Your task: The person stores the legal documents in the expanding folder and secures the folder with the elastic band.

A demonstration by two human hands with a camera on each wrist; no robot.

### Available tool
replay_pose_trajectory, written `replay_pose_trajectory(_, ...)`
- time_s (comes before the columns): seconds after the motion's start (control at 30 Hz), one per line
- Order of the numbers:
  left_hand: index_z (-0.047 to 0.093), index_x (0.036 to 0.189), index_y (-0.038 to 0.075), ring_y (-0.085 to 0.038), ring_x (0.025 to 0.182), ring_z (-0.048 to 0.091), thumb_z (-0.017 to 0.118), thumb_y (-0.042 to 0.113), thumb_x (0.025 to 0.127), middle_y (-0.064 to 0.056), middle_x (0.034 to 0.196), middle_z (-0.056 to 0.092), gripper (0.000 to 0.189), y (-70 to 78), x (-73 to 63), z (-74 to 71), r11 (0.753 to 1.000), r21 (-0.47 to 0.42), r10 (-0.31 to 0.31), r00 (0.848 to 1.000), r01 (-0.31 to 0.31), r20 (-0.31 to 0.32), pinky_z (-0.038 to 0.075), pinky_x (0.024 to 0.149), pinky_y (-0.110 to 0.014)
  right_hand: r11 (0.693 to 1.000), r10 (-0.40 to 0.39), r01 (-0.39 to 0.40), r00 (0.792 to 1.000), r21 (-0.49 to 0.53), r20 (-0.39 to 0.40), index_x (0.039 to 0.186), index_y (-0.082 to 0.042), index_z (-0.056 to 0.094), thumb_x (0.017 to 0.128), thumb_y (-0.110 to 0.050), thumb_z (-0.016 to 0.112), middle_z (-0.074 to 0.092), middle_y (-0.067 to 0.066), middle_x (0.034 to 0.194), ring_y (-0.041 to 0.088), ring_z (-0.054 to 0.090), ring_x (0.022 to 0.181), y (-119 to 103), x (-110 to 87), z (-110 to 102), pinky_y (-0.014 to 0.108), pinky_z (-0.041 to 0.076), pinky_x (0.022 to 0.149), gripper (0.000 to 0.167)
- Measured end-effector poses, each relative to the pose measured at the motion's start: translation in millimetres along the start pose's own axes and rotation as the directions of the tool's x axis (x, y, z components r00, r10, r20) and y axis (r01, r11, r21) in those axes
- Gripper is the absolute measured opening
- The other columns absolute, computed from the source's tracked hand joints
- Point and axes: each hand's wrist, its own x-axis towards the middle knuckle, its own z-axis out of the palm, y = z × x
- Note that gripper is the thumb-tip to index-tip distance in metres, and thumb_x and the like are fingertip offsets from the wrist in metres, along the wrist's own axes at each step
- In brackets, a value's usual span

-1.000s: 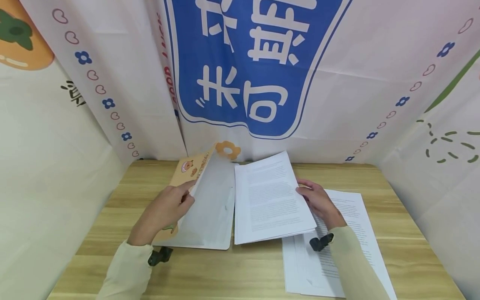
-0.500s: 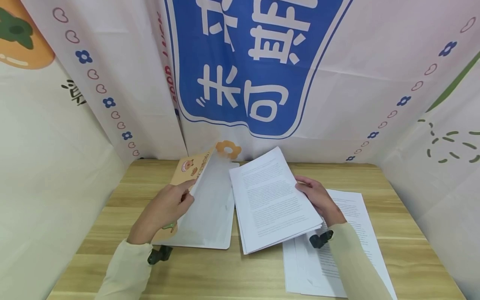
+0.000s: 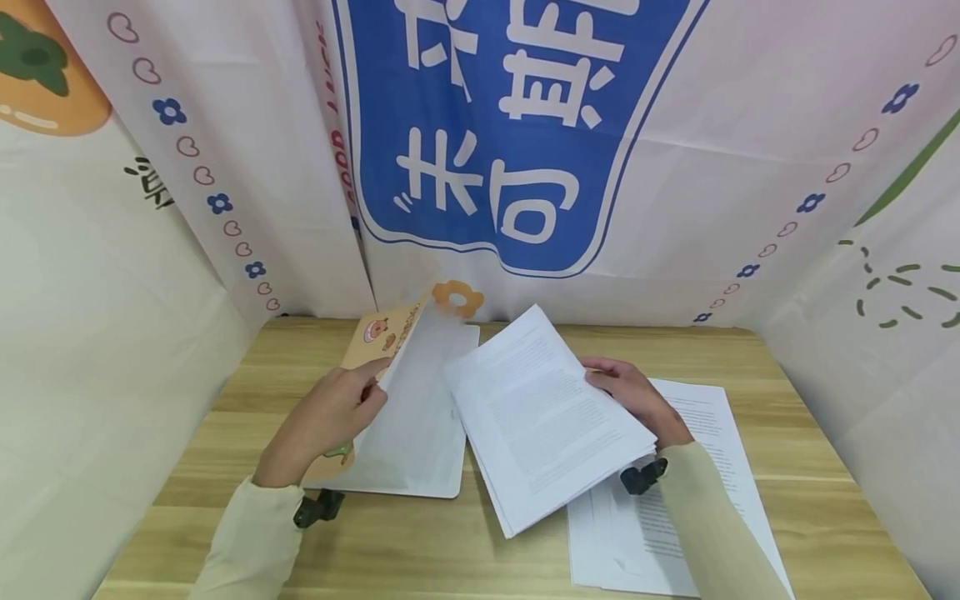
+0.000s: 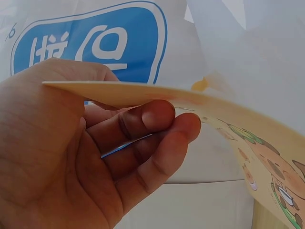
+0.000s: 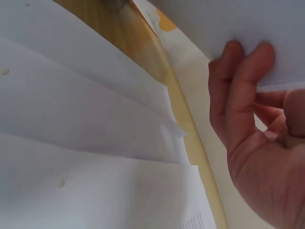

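Nearest us, a pile of printed sheets (image 3: 622,550) is lying on the desk (image 3: 420,550), partly beneath our right sleeve (image 3: 712,508). Just past it, our right hand (image 3: 633,392) is pinching a stack of papers (image 3: 547,417) by its right edge, thumb on top and fingers underneath. We are seeing this stack swung anticlockwise since a second ago: one corner is now overlapping the right edge of the folder (image 3: 427,450), though we cannot tell whether they are touching. That, we are judging, is bringing the two closer but leaving them askew. Our left hand (image 3: 337,408), fingers partly curled, is holding the cover (image 3: 375,342) raised, much as before. Beyond, a printed cloth (image 3: 675,217) is hanging.
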Motion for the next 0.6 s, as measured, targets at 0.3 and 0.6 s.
replay_pose_trajectory(0.3,0.057,0.140,-0.008,-0.005,0.047,0.034,0.052,0.002,0.097,0.007,0.059,0.038,0.045,-0.3,-2.4,-2.9,1.000,0.001,-0.003,1.000,0.003,-0.001,0.030,0.045,-0.023,0.999,0.004,-0.007,0.996,0.042,0.092,0.152,-0.009,0.051,0.107,-0.022,0.056,0.067,0.017,0.123,0.027,0.072,0.086,-0.5,1.9,5.4,0.035,0.059,0.070,0.047)
replay_pose_trajectory(0.6,0.056,0.140,-0.010,-0.005,0.047,0.033,0.052,0.002,0.097,0.008,0.058,0.038,0.045,-1.0,-3.6,-3.4,1.000,0.007,0.008,1.000,-0.007,-0.010,0.030,0.045,-0.023,0.999,0.026,-0.030,0.994,0.038,0.103,0.151,-0.008,0.053,0.106,-0.022,0.057,0.065,0.016,0.128,0.027,0.071,0.088,-2.4,1.5,0.0,0.035,0.059,0.072,0.046)
